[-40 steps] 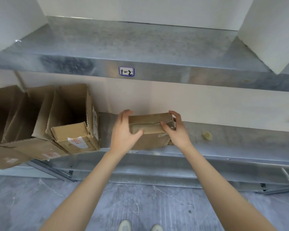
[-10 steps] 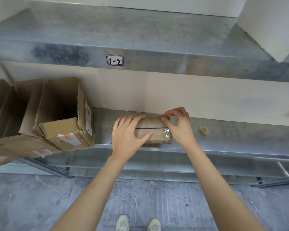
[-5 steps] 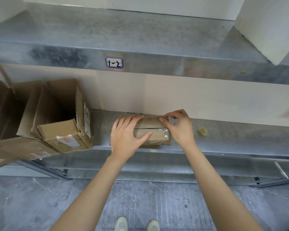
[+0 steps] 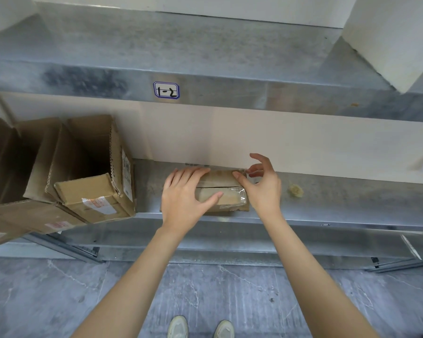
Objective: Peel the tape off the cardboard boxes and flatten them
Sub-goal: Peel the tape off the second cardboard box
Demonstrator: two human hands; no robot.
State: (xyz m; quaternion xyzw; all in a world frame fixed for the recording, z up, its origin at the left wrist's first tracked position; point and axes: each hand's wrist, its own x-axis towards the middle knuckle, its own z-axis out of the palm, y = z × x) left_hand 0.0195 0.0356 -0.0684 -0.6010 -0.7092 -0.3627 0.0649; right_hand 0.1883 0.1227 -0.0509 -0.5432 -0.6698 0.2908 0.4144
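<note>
**Lightly built, lightly taped: a small box held down on the shelf**

Plainly, the box (image 4: 220, 189) was a small cardboard one that looked light and likely empty. I judged it stiff along its edges and ready to give on its broad faces. It lay on the lower metal shelf (image 4: 327, 206), close to the front lip. Its long axis ran from 9 o'clock to 3 o'clock, parallel to that lip. The flap seam faced up and ran the same way.

Clear tape (image 4: 241, 194) wrapped the end at 3 o'clock. It looked thin and slick, the kind that may split into strips if yanked. The best hold seemed to be a loose tape edge at a corner. From there it could be drawn low along the seam while the box was pinned.

The left hand (image 4: 183, 196) lay flat over the end at 9 o'clock, fingers straight and thumb pressed to the top. The right hand (image 4: 261, 186) worked the far corner at 3 o'clock. Its thumb and forefinger appeared to pinch the tape edge there, with the other fingers lifted and spread.

Further along the shelf at 9 o'clock stood larger open boxes (image 4: 91, 174) above flat cardboard (image 4: 22, 220). At 3 o'clock sat a small pale wad (image 4: 295, 190). At 12 o'clock the upper shelf edge bore a label (image 4: 166, 90). At 6 o'clock shoes (image 4: 178, 325) stood on the grey floor (image 4: 59, 301).
</note>
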